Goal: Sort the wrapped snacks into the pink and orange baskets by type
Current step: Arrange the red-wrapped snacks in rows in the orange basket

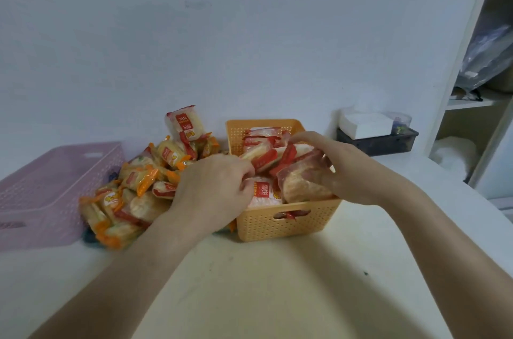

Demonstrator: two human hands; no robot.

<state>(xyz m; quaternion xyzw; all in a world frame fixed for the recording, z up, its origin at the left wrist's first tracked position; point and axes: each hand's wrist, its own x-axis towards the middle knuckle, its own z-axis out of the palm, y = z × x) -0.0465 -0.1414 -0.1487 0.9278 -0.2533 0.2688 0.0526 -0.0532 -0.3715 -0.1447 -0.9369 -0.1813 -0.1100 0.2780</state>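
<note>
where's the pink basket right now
In the head view the pink basket sits at the far left of the table, just left of the loose snack pile.

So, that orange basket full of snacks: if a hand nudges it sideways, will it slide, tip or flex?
It would probably slide rather than tip: the orange basket is wide, low and flat on the table. Its thin perforated walls may flex a little. The red-wrapped snacks heaped above its rim could spill if shoved hard.
</note>
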